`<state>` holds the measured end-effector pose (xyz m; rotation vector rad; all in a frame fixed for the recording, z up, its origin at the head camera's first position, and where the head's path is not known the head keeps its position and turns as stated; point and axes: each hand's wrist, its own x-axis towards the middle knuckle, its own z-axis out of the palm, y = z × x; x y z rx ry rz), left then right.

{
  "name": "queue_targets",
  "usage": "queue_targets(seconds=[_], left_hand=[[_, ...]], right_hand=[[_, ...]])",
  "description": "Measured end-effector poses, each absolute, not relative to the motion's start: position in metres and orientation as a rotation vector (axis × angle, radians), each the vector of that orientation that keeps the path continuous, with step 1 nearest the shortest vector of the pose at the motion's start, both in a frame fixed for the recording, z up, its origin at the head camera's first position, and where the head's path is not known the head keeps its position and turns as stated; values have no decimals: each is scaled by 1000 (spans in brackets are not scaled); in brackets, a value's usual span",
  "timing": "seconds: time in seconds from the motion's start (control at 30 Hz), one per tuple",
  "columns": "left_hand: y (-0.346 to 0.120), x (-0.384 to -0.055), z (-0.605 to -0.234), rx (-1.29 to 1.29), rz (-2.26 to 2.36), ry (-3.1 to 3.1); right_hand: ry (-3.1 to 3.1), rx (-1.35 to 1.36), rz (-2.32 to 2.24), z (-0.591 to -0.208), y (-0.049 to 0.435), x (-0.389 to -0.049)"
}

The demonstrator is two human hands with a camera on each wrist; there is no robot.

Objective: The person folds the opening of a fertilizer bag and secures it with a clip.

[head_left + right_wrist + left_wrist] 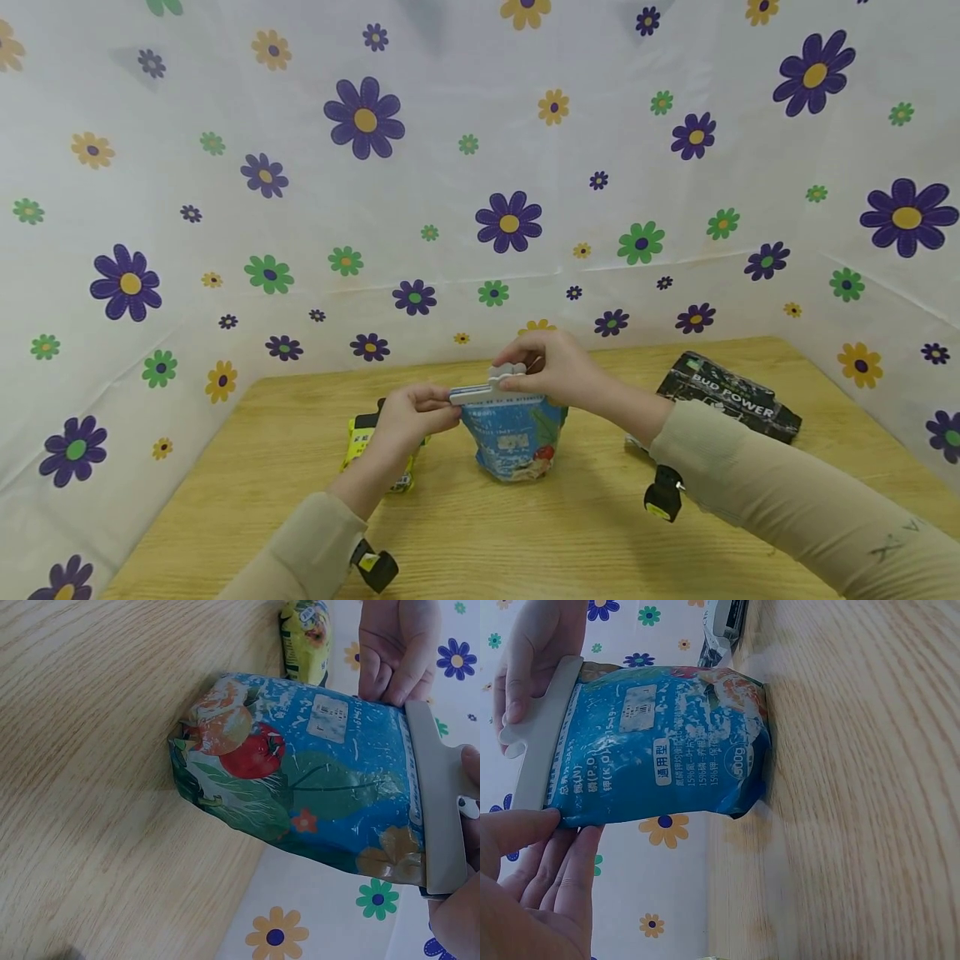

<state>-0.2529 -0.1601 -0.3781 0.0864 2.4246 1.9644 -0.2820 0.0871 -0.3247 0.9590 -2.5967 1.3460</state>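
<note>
A blue bag (517, 446) with printed vegetables hangs or stands upright at the middle of the table; whether its bottom touches the wood I cannot tell. Along its top edge runs a long pale sealing clip (544, 742). My right hand (558, 367) grips the clip's scalloped handle between thumb and fingers. At the bag's other top corner, by the clip's end, my left hand (411, 417) pinches the film with thumb and fingertips. The right wrist view shows a red tomato print on the bag (322, 772) and the clip (439, 802) lying straight across its mouth.
A yellow packet (360, 442) lies behind my left hand, partly hidden by it. Beyond my right forearm lies a black bag (727, 396) marked BUD POWER. A flower-printed white sheet (450, 183) walls the wooden table (480, 550) at back and sides.
</note>
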Motion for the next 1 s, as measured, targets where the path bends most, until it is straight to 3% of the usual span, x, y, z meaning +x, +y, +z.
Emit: queue_targets(seconds=[1.0], left_hand=[[-161,-254,-378,76,1962,2425]], right_hand=[[-2661,879,1419,-327,91,-282]])
